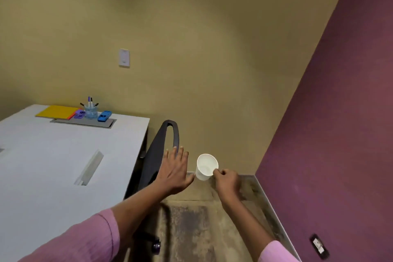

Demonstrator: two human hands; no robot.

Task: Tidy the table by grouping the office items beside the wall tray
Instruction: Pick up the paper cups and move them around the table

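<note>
My right hand [227, 181] pinches the rim of a white paper cup [205, 166], held tilted in the air over the floor, right of the table. My left hand [175, 169] is open with fingers spread, hovering by the back of a dark office chair [158, 151]. At the far edge of the white table [53, 166], by the wall, lies a grey tray [85, 122]. On and beside it sit a yellow pad [57, 111], a purple stapler [79, 114], a clear pen holder with markers [91, 110] and a blue item [104, 116].
A clear ruler-like strip [90, 168] lies mid-table. The chair stands against the table's right edge. Carpet floor [191, 229] runs to the corner where the tan wall meets a purple wall [340, 134]. A wall switch plate [124, 58] is above the table.
</note>
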